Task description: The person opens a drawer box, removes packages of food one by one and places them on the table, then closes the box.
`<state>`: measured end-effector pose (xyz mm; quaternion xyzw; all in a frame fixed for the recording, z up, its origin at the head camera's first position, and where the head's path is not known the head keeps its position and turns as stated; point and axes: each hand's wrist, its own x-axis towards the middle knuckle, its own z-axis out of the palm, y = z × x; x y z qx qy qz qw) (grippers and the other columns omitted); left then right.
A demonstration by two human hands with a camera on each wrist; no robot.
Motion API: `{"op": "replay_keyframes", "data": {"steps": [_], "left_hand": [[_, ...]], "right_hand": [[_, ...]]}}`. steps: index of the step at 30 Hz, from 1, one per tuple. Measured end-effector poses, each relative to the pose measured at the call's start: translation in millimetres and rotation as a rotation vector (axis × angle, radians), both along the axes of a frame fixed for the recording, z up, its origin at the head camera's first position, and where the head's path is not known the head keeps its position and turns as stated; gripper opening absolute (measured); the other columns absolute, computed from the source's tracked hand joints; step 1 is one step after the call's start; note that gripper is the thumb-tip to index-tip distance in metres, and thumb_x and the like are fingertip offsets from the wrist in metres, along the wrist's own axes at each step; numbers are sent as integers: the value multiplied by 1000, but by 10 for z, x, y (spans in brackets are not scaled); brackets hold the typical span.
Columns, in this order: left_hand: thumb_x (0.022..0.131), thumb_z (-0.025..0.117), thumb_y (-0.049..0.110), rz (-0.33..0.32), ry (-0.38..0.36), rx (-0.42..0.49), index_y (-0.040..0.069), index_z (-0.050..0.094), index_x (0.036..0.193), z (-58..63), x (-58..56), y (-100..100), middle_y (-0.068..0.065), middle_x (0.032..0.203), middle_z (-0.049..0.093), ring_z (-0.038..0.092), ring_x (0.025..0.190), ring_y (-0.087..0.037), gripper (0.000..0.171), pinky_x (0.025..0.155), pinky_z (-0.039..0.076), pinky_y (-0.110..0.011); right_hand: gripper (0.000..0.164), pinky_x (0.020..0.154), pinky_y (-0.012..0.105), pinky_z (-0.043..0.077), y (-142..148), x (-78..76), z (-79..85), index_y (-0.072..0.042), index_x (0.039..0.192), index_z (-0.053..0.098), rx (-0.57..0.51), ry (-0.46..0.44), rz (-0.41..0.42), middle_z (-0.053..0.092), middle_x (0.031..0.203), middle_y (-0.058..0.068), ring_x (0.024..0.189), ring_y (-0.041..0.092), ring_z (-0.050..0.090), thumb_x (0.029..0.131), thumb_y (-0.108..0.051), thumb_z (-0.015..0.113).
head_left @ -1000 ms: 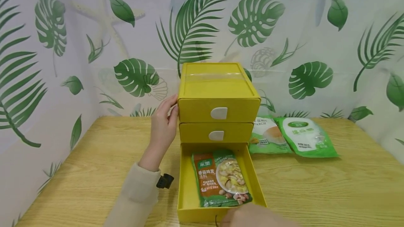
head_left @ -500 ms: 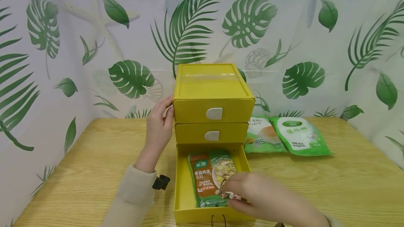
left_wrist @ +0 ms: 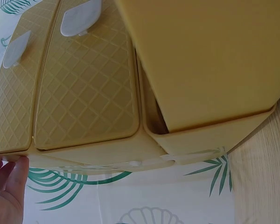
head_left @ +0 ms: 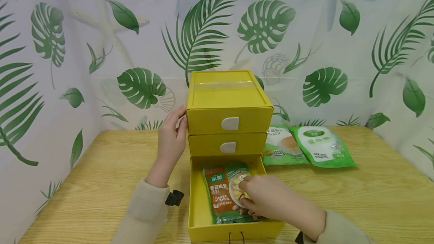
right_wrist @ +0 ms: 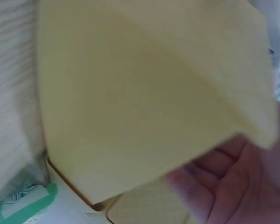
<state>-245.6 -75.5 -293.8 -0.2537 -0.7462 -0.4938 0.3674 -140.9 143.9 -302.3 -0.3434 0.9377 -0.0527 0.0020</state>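
A yellow cabinet of stacked drawers [head_left: 229, 121] stands on the table, its bottom drawer [head_left: 200, 214] pulled out toward me. Inside that drawer lies a green and orange soup mix packet [head_left: 218, 195], face up. My right hand [head_left: 271, 197] reaches over the drawer's right wall, with its fingertips at the packet's right half, covering part of the bowl picture. In the right wrist view the drawer wall [right_wrist: 144, 102] hides part of this hand. My left hand [head_left: 172, 134] rests against the cabinet's upper left side; its fingertips [left_wrist: 18, 170] touch the edge by the top drawer.
Two green and white bags, a starch bag [head_left: 285, 144] and another bag [head_left: 323, 146], lie to the right of the cabinet. A leaf-print cloth [head_left: 210, 29] hangs behind the wooden table [head_left: 339, 206]. A black cord loop [head_left: 236, 236] hangs from the open drawer's front.
My right hand has left the drawer's front edge and moved up and inward over the packet. The left hand stays at the cabinet's side, and the packet still lies in the drawer.
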Motion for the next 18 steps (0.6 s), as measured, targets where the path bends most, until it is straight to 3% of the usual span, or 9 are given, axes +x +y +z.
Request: {"op": "replay_keyframes", "data": {"steps": [10, 18], "left_hand": [[88, 49, -3, -14, 11, 7, -7, 55, 114, -2, -12, -3, -18, 110, 55, 53, 100, -25, 27, 67, 53, -31], [89, 49, -2, -22, 10, 16, -6, 55, 115, -14, -33, -7, -17, 111, 55, 53, 101, -24, 27, 68, 53, -30]], "right_hand": [[20, 46, 29, 41, -76, -121, -213, -16, 60, 57, 86, -168, -207, 47, 57, -5, 49, 12, 45, 80, -15, 60], [20, 50, 28, 46, -78, -175, -311, -14, 61, 56, 56, -247, -215, 50, 60, -2, 50, 12, 48, 81, -12, 61]]}}
